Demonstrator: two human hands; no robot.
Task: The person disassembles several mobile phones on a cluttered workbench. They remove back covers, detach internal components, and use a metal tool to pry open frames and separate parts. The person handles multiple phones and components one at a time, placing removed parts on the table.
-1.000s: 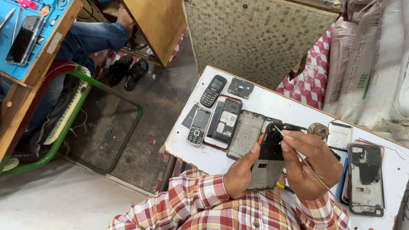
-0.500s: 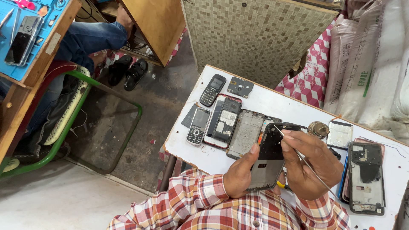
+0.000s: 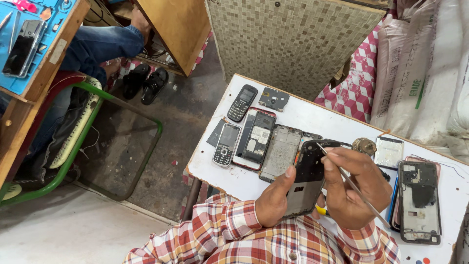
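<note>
My left hand (image 3: pixel 273 199) grips the lower edge of an opened dark phone body (image 3: pixel 306 177), thumb along its left side, above the white table (image 3: pixel 312 117). My right hand (image 3: pixel 354 188) holds a thin metal tool (image 3: pixel 352 183) like a pen. The tool's tip touches the upper right corner of the phone body. Both wrists wear red plaid sleeves.
On the table lie a black keypad phone (image 3: pixel 242 102), a silver keypad phone (image 3: pixel 226 144), a small circuit part (image 3: pixel 274 99), several opened phone frames (image 3: pixel 280 153) and another stripped phone (image 3: pixel 418 200) at the right. A person in jeans (image 3: pixel 95 46) sits at a wooden bench at upper left.
</note>
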